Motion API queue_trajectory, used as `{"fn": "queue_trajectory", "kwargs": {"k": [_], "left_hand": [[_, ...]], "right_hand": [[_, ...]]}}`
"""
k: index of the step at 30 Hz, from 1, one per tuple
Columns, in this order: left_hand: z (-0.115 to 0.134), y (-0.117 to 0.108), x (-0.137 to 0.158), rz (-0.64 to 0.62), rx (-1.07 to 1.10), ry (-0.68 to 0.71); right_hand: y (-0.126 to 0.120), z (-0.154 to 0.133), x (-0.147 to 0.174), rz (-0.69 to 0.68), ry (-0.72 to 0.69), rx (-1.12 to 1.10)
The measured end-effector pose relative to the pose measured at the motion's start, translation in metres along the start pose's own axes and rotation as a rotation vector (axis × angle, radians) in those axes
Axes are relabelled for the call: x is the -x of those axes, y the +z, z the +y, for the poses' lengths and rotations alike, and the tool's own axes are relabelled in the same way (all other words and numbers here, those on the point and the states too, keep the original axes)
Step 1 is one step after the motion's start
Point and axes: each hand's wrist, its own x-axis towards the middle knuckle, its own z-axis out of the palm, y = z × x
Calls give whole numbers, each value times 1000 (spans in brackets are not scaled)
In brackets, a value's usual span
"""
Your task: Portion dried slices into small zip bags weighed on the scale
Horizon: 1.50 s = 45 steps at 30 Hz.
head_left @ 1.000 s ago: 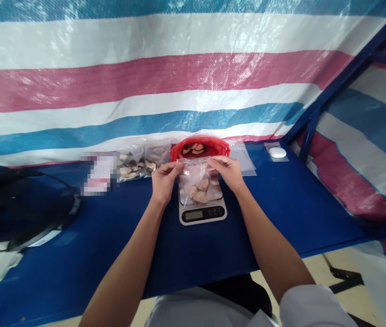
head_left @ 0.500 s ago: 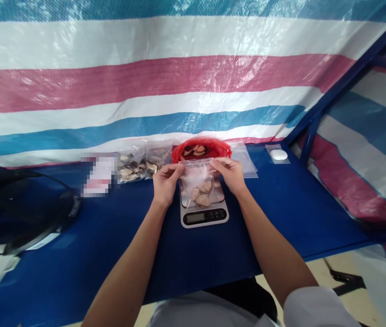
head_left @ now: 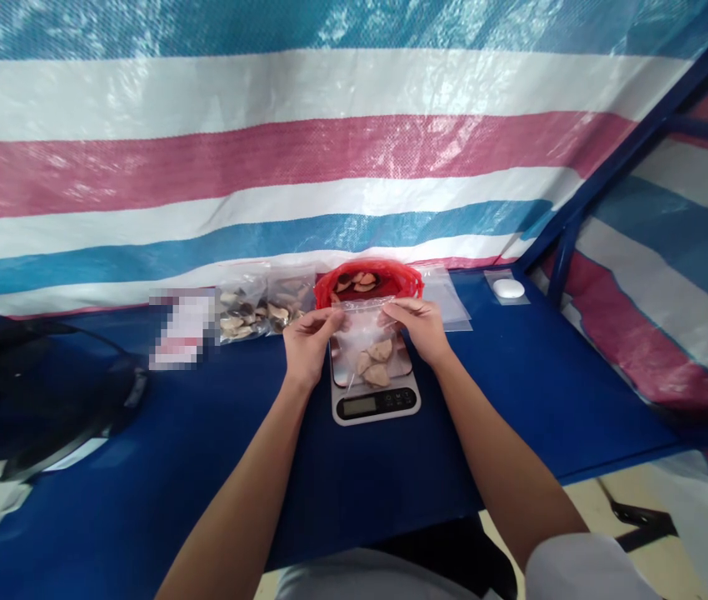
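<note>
A clear zip bag (head_left: 360, 340) with a few tan, chip-like dried pieces (head_left: 376, 363) at its bottom is held by its top edge over a digital kitchen scale (head_left: 341, 412). My left hand (head_left: 309, 340) pinches the bag's upper left corner, thumb against fingers. On the opposite corner my right hand (head_left: 421, 327) has the same kind of pinch. Whether the bag's bottom touches the scale's plate I cannot tell. Just behind the hands sits a red plastic bag (head_left: 413, 282), its mouth wide, with more of these pieces inside.
Filled clear bags (head_left: 242, 312) lie left of the red bag on the blue table (head_left: 547, 375). Flat plastic bags (head_left: 454, 304) lie to its right, and farther right a small white oval object (head_left: 508, 288) on clear plastic. A black object (head_left: 35, 392) stands at left; striped sheeting (head_left: 266, 167) hangs behind.
Both hands keep their pinch on the bag's top. My right hand has shifted slightly left, bringing the grips a little closer together. The whole view has moved slightly.
</note>
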Motion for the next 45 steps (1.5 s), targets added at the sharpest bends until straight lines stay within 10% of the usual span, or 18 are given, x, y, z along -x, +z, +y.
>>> {"fn": "queue_trajectory", "kwargs": {"k": [45], "left_hand": [[6, 7, 2, -39, -73, -1]], "right_hand": [[2, 8, 4, -59, -61, 56]]}}
